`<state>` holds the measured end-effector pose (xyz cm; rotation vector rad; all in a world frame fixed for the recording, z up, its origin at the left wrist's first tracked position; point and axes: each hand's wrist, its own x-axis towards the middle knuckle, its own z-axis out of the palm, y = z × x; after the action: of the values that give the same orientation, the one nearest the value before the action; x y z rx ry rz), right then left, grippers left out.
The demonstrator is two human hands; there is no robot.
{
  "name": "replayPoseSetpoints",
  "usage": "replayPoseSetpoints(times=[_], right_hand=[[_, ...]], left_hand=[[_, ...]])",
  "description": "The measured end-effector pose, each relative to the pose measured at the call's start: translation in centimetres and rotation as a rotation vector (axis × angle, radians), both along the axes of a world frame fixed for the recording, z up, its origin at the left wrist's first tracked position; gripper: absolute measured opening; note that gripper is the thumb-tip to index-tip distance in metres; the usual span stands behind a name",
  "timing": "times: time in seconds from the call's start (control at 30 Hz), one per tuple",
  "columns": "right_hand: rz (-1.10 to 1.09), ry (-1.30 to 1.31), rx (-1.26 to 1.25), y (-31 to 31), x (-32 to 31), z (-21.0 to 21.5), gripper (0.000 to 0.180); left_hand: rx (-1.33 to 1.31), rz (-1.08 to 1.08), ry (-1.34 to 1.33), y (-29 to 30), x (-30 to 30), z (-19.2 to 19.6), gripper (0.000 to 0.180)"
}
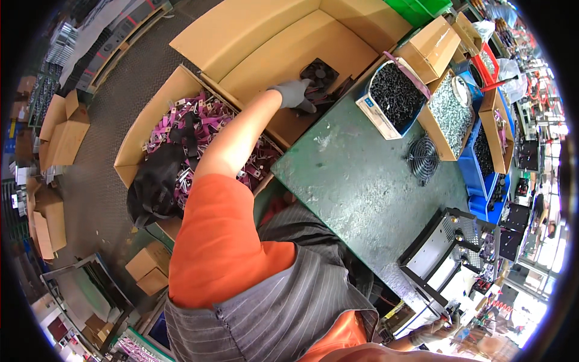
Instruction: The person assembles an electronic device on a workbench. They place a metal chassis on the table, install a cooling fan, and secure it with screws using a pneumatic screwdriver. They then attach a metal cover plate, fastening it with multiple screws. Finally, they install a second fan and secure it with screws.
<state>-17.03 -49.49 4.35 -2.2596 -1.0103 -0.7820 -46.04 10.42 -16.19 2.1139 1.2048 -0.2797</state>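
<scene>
My left hand [294,95], in a grey glove, reaches into a large cardboard box [265,42] beyond the table corner. Its thumb and fingers are apart, beside black square cooling fans [320,73] at the box's near right side. A firm hold on any fan does not show. Far to the lower right, my right hand [429,333], also gloved, is near a metal chassis [431,259] on the table; its fingers are too small and blurred to read. A round black wire fan guard [423,159] lies on the green table [356,181].
Under my left arm stands a carton [136,142] of purple-handled metal parts [211,114], with a black bag [158,181] over it. Bins of black screws [395,96] and silver screws [449,114] line the table's far right, beside blue trays [476,175]. More cartons [66,130] stand on the floor at left.
</scene>
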Motion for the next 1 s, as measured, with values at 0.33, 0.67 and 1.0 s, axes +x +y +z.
replayPoseSetpoints(times=[0.33,0.67,1.0], right_hand=[[-0.026,0.001,0.07,0.1,-0.1,-0.7,0.055],[0.069,-0.176,0.03,0.4,-0.1,-0.4,0.053],[-0.016,-0.224,0.008,0.8,-0.8,0.2,0.042]], left_hand=[[0.247,0.116,-0.193,-0.3,-1.0,-1.0,0.074],[0.277,0.726,-1.005,-0.3,-4.4,6.3,0.046],[-0.367,-0.054,-1.022,-17.2,9.9,20.7,0.038]])
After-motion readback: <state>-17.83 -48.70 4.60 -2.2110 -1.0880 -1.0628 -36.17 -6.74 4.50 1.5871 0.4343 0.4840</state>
